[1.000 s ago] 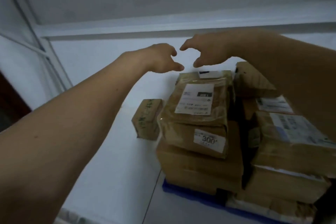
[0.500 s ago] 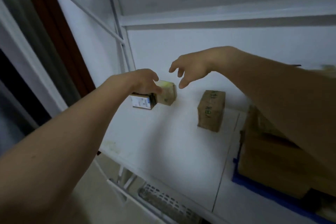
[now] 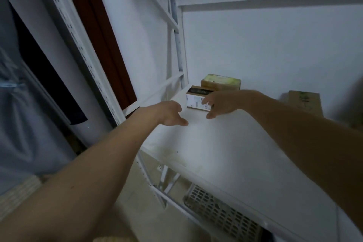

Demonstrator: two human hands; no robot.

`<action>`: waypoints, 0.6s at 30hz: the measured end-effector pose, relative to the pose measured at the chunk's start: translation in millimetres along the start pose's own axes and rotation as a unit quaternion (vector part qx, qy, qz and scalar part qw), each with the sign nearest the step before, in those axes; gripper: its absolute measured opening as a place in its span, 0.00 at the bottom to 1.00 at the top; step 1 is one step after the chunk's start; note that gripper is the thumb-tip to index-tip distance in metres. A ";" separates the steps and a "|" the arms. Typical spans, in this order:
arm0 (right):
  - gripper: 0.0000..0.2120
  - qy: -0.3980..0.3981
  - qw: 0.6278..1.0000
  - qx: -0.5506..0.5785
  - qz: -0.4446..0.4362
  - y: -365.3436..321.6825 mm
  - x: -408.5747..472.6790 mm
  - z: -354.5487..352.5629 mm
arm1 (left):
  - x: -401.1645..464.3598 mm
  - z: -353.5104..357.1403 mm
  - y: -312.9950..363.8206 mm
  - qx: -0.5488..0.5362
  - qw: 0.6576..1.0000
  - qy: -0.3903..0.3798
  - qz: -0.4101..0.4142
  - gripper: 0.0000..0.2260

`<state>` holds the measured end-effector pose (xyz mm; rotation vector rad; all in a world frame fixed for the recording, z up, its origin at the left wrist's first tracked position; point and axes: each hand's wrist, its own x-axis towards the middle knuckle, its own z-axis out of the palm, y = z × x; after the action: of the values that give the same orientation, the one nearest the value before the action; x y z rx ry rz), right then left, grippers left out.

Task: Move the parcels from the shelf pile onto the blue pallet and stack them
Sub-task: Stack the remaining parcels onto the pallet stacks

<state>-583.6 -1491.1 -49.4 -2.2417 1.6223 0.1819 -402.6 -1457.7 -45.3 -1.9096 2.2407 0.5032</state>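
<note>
Two bare forearms reach from the near edge across the white shelf board [image 3: 225, 153], both cut off at the frame's bottom corners. Under the board's near lip a pale perforated plastic basket [image 3: 222, 214] shows only in part, its right end lost in shadow.

Farther in, the left hand [image 3: 170, 114] hovers over the board with fingers loosely spread and holding nothing, thumb pointing right. Just beyond it the right hand [image 3: 218, 104] is spread too, its fingers lying against the near right face of the small white-labelled cardboard box with a black top strip [image 3: 196, 98]; whether they actually grip it cannot be made out, and the hand covers the box's right end. The label print is too blurred to read.

Touching that box from behind stands a tan parcel wrapped in yellowish tape [image 3: 221, 81], near the far left corner of the shelf. To the right, well apart, a brown cardboard box with green marks [image 3: 304, 102] is half hidden by the right forearm and smeared by blur.

Half a second ago the left hand covered the labelled box; now it sits nearer and the right hand has reached the box instead. The blue pallet and its stacked parcels, seen then at the right, are out of frame.
</note>
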 end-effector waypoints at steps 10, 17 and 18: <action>0.35 0.002 0.996 0.074 0.059 9.9 84.2 28.4 | 72.6 22.4 -39.2 -0.035 0.998 -0.053 0.020 0.32; 0.32 0.081 0.990 0.059 0.101 41.0 161.7 31.4 | 142.0 4.0 -38.8 -0.049 0.998 -0.045 0.023 0.33; 0.30 0.090 0.989 0.058 0.106 46.9 171.8 29.3 | 152.5 -1.5 -37.5 -0.055 0.997 -0.033 0.029 0.32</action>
<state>-567.6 -1646.1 -140.5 -2.0470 1.9142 -0.0607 -392.5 -1604.6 -99.9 -1.8523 2.2759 0.7024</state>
